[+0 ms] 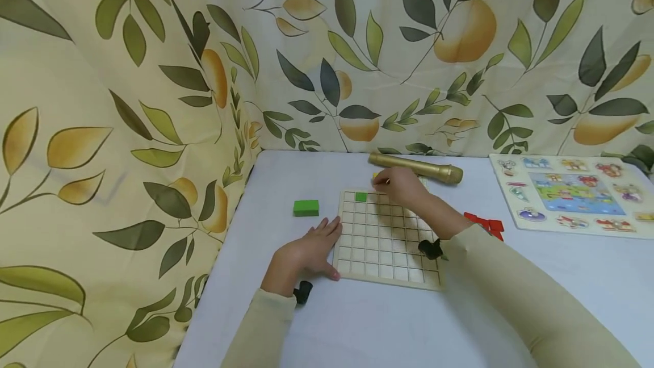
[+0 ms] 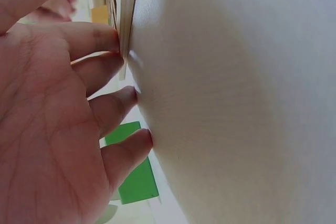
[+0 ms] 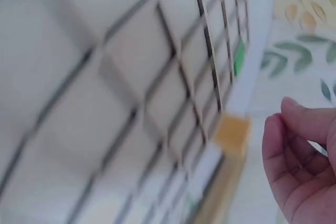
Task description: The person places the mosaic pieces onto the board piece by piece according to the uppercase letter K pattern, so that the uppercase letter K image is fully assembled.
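Note:
A square wooden grid board (image 1: 388,237) lies on the white table, with one green tile (image 1: 360,196) in its top row. My left hand (image 1: 314,249) rests at the board's left edge, fingers spread; in the left wrist view two fingertips touch the board's side. Over the far edge is my right hand (image 1: 401,186), its thumb and index fingertip (image 3: 273,129) together and nothing visible between them. A yellow block (image 3: 232,132) sits just past the board edge, apart from those fingertips in the right wrist view. Left of the board lies a green block (image 1: 306,208).
Behind the board lies a gold microphone (image 1: 416,168). Red tiles (image 1: 482,224) are scattered to the right, partly behind the right forearm. Farther right is a picture puzzle board (image 1: 577,195). A leaf-patterned curtain (image 1: 306,72) closes off the back and left.

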The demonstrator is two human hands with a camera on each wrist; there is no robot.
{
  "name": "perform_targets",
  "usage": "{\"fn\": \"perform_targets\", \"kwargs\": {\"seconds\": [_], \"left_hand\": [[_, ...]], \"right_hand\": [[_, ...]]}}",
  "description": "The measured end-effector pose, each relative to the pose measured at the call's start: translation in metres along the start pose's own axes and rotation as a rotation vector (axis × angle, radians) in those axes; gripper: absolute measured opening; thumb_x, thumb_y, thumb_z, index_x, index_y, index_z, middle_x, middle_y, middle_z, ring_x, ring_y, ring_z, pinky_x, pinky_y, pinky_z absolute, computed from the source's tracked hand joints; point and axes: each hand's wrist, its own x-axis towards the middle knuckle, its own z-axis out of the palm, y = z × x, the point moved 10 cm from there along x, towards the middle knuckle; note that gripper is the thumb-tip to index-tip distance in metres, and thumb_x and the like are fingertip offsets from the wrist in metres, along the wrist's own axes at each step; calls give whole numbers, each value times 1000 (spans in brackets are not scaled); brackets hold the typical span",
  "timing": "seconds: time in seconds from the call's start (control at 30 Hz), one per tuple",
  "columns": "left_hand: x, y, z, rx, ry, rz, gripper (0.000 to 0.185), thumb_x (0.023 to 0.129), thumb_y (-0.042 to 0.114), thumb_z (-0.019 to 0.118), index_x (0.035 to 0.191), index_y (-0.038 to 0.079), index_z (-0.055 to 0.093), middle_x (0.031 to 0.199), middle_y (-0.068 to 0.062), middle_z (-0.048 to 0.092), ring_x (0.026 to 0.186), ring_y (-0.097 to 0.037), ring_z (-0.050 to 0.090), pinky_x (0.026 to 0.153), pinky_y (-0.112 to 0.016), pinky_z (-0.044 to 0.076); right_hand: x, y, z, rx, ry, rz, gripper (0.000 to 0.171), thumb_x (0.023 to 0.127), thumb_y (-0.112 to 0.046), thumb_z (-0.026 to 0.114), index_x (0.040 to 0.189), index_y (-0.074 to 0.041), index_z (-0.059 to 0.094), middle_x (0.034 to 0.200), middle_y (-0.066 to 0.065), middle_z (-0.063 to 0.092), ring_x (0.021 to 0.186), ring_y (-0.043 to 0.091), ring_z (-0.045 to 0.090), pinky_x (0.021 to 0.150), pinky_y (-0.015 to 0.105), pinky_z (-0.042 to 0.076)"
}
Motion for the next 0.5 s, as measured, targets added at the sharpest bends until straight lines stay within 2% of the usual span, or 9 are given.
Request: {"fn": "perform_targets", "kwargs": {"seconds": [0.1,0.2,0.37,0.5], "left_hand": [[0,0,1,2,3,0,114,77,41,87,161,8,17,169,0,3,155,-23,1,123,-42,15],[1,0,2,-5,7,5,115,76,41,88,161,8,18,169,-1,4,155,-23,1,123,-43,15],[-1,3,3,-21,15,19,115,76,39,89,161,7,19,169,-3,6,155,-25,3,122,-45,17],[-1,6,3,-33,17,23,114,75,38,89,161,7,21,169,-3,8,155,-25,4,122,-46,17]], "right_hand": [[-18,15,-23,-12,11,30,17,95,-6,69,108,3,75,100,15,73,92,31,68,79,46,54],[-37,36,-38,-35,-8,76,17,94,-6,70,107,3,75,99,14,73,90,30,67,77,45,55],[-65,68,-40,-83,-91,123,17,91,-6,73,105,4,75,96,12,73,86,26,66,75,43,55],[-82,92,-34,-92,-159,200,19,89,-9,75,105,3,75,93,10,71,83,23,61,76,42,54]]}}
